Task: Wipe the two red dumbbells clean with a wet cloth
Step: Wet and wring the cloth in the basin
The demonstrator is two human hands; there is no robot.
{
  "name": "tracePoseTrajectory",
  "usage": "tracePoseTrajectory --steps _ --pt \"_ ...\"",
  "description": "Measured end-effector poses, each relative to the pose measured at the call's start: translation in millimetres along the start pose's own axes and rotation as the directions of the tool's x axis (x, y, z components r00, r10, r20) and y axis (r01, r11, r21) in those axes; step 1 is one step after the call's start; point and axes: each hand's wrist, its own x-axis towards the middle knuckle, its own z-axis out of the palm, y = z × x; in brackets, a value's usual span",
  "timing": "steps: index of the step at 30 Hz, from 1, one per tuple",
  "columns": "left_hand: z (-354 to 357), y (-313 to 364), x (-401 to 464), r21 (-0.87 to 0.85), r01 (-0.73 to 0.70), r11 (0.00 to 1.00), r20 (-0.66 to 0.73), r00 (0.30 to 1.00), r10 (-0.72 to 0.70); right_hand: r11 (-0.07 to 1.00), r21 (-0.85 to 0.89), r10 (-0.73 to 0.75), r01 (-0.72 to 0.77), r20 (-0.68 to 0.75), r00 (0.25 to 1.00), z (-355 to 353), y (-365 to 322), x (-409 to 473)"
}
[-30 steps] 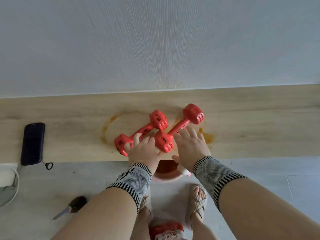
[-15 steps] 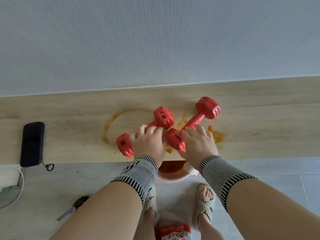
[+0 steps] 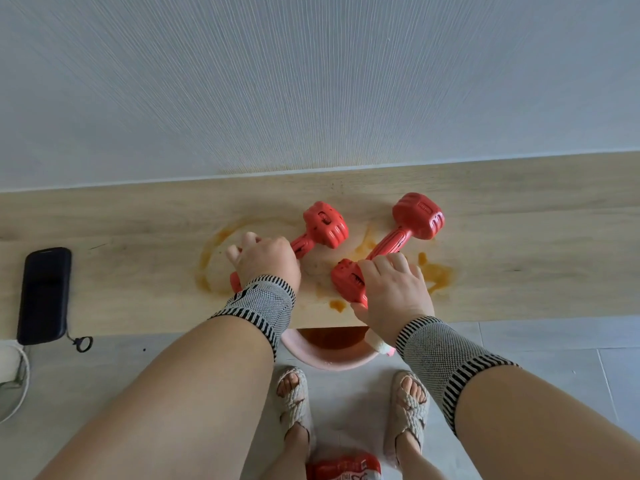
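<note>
In the head view, two red dumbbells were seen lying on a pale wooden shelf (image 3: 519, 216) that ran along a grey textured wall (image 3: 311, 81). The left dumbbell (image 3: 323, 225) lay slanted, its far head pointing up and right, its near head mostly hidden under the left hand (image 3: 265, 259). That hand was laid over the handle with fingers curled round it, so the grip was closed on the left dumbbell. The right dumbbell (image 3: 412, 220) lay just beside it, roughly parallel and apart from it, with its near head close to the shelf's front edge. The right hand (image 3: 391, 292) was wrapped over that near head and the lower handle, fingers curled on it and gripping it. Orange-brown wet stains (image 3: 436, 275) were spread on the shelf around and between both dumbbells. A grey knitted band with striped edges was worn on each wrist: left (image 3: 259, 310), right (image 3: 440, 355).

A dark phone (image 3: 44, 294) was seen lying on the shelf well to the left. Below the shelf's edge, a pink basin (image 3: 325, 358) holding reddish-brown liquid stood on the tiled floor, partly hidden by the shelf. A pale cloth (image 3: 379, 344) hung at its right rim, under the right wrist. Two feet in woven sandals (image 3: 294, 396) were seen near the basin, and a red packet (image 3: 343, 467) lay at the bottom edge.
</note>
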Motion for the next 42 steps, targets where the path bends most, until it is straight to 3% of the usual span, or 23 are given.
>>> tracePoseTrajectory --steps 6,9,12,14,16,18,26,32,42 --pt "0 4 2 -0.117 -0.037 0.992 -0.095 0.995 0.026 0.998 0.055 0.041 -0.043 0.031 0.999 3 4 -7" --pt "7 10 -29 -0.235 -0.23 0.944 -0.26 0.951 0.167 0.985 0.112 0.127 -0.132 0.053 0.991 5 5 -29" --pt "26 11 -66 -0.211 -0.453 0.866 -0.362 0.859 0.361 0.967 0.151 0.193 -0.206 0.098 0.976 14 5 -50" --pt "40 13 -91 -0.164 -0.561 0.811 -0.269 0.817 0.51 0.954 0.166 0.227 -0.251 0.154 0.962 21 8 -65" --pt "55 18 -109 -0.154 -0.608 0.779 -0.051 0.792 0.608 0.951 0.143 0.237 -0.274 0.231 0.944 34 14 -77" --pt "76 25 -115 -0.141 -0.61 0.78 0.092 0.776 0.624 0.952 0.121 0.233 -0.28 0.305 0.923 51 23 -86" --pt "198 62 -102 -0.131 -0.598 0.791 0.423 0.687 0.59 0.918 0.136 0.263 -0.372 0.493 0.829 159 59 -88" --pt "283 85 -77 -0.158 -0.577 0.801 0.53 0.635 0.562 0.864 0.193 0.303 -0.466 0.54 0.785 242 78 -58" --pt "365 113 0 -0.234 -0.425 0.874 0.513 0.71 0.483 0.738 0.286 0.487 -0.611 0.401 0.776 347 100 11"
